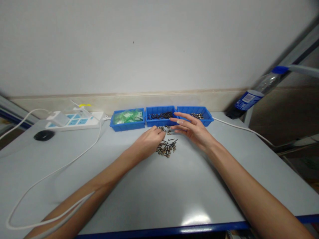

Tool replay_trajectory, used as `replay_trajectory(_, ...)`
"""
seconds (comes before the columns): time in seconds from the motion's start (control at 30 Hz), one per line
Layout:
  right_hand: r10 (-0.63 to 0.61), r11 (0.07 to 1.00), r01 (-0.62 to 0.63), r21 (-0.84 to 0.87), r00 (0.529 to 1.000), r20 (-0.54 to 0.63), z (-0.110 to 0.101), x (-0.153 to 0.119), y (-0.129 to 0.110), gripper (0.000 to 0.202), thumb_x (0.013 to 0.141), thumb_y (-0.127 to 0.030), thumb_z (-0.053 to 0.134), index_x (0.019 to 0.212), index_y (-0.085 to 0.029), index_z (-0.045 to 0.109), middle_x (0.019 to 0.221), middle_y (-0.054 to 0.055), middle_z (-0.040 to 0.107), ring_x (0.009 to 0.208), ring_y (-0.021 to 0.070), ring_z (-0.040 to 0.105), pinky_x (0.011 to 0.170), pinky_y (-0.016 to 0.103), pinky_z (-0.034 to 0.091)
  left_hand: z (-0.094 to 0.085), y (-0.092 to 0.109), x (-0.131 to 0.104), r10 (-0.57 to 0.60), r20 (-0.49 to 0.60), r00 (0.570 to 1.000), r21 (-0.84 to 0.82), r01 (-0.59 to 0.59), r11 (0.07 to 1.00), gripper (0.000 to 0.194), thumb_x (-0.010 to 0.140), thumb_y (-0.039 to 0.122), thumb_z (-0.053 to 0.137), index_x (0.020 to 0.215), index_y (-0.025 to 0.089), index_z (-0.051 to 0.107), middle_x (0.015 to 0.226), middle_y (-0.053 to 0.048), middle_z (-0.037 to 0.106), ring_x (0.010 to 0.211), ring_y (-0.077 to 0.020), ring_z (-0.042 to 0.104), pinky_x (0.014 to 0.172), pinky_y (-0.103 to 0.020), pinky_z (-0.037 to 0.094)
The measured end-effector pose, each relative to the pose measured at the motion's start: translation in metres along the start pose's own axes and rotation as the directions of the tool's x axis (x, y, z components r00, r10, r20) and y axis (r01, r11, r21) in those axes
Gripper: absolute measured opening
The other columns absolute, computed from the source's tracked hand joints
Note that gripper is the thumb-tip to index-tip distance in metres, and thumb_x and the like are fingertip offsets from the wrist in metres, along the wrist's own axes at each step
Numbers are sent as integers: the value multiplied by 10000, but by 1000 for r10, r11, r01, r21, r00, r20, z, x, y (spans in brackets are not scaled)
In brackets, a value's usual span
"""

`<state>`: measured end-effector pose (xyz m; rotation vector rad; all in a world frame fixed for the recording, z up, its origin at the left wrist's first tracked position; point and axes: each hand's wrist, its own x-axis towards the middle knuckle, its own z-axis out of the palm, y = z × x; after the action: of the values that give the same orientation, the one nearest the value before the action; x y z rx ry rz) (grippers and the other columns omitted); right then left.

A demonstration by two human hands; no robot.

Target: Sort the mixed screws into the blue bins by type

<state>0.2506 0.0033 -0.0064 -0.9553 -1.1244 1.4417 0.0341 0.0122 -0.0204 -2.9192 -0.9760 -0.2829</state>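
Observation:
A loose pile of small screws and brass-coloured fasteners lies on the grey table. My left hand reaches in from the left at the pile's upper edge, its fingers curled together; whatever they pinch is hidden. To the right, my right hand hovers with fingers spread, between the pile and the boxes, and nothing shows in it. Behind the hands, the middle blue box holds dark screws. The right blue box, partly covered by my right hand, contains shiny metal pieces. A left blue box has green plastic packets inside.
A white power strip with plugged-in adapters sits at the back left, near a black mouse. White cable loops across the left side and over my left forearm. A dark-drink bottle leans at the back right.

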Motion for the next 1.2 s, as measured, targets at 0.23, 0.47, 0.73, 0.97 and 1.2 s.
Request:
replay_trajectory(0.23, -70, 935, 85, -345, 996, 56, -11, 2, 2, 339, 765, -399, 790, 1029, -190, 754, 931, 87, 783, 802, 205, 722, 812, 387, 565, -7, -3, 2, -131, -291, 948, -349, 23, 937, 91, 862, 72, 595, 868, 163, 592, 817, -20, 647, 787, -168, 558, 745, -287, 453)
replay_trajectory(0.47, 39, 966, 18, -260, 977, 211, -9, -3, 2, 272, 723, -357, 842, 933, -192, 789, 796, 63, 782, 773, 198, 737, 812, 369, 573, -22, 8, 6, -268, -411, 872, -497, 33, 867, 80, 816, 107, 679, 832, 166, 629, 754, 3, 665, 701, -130, 578, 686, -257, 457)
replay_trajectory(0.73, 79, 990, -58, -131, 983, 167, -2, -2, 6, 266, 688, -325, 874, 905, -191, 797, 782, 61, 784, 742, 175, 732, 739, 320, 573, -22, 12, 6, -286, -456, 842, -522, 7, 853, 89, 807, 99, 696, 810, 158, 629, 747, 6, 673, 688, -117, 572, 681, -249, 456)
replay_trajectory(0.97, 87, 993, -81, -85, 994, 63, -2, 2, 6, 257, 631, -316, 902, 821, -181, 794, 769, 67, 783, 711, 175, 728, 761, 334, 586, -27, 7, 5, -239, -449, 861, -491, -14, 871, 93, 828, 152, 723, 877, 155, 643, 801, -8, 683, 718, -128, 584, 687, -251, 470)
replay_trajectory(1.2, -99, 993, 92, -67, 989, -111, -2, 21, 5, 486, 669, -287, 878, 1133, -244, 739, 1137, 74, 769, 1029, 227, 732, 996, 403, 536, -19, -4, 5, -54, -335, 941, -336, -66, 940, 139, 955, 133, 551, 997, 144, 683, 932, -68, 727, 885, -186, 623, 845, -320, 499)
